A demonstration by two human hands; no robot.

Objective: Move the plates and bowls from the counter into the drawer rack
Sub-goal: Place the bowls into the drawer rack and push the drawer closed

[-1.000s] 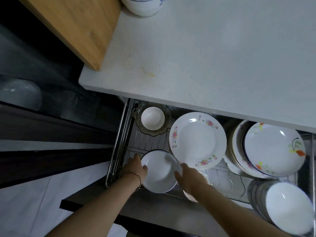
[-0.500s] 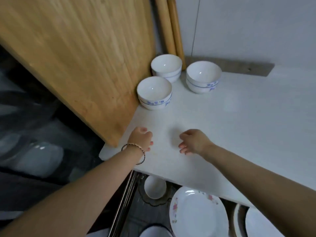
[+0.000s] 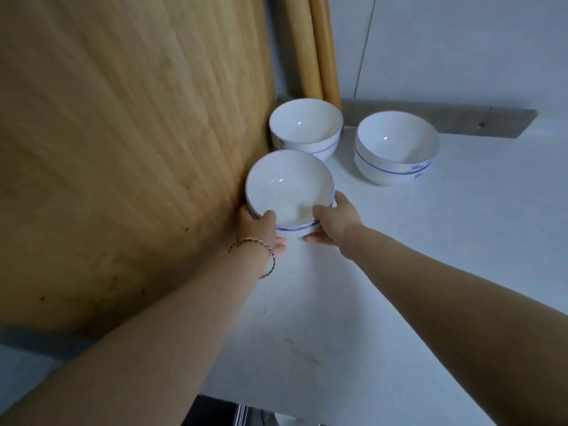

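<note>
Bowls point(image 3: 289, 192) with blue bands held by left hand point(image 3: 260, 230) and right hand point(image 3: 335, 223).

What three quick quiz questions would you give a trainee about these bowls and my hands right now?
1. How many bowl stacks are in view?
2. True or false: only the right hand grips the nearest bowl stack.
3. What rises just left of that stack: A wooden board, B kettle, C sink?
Key: 1 three: nearest, back stack, right stack; 2 false, the left hand grips it too; 3 A.
</note>
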